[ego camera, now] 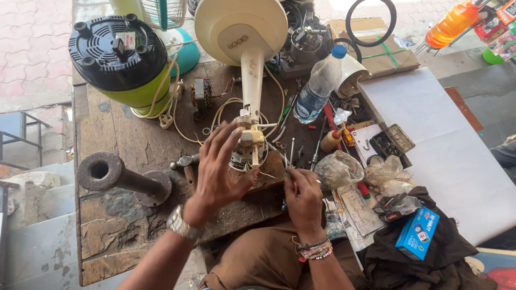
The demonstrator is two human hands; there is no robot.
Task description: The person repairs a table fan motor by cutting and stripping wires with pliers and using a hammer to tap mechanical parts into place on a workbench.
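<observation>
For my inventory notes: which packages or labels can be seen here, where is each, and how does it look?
Small box: lower right, on dark cloth; rectangular, blue with a red patch.
Plastic bottle: upright behind the bench clutter; clear, blue cap, blue-white label.
Cardboard parcel: top right; brown, tied with green string.

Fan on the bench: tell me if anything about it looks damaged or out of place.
The cream fan lies tipped over, base away from the person. Its neck end is open, with loose wires spilling out by the left hand. The right hand holds a thin tool. A metal pipe stand also lies on its side.
</observation>
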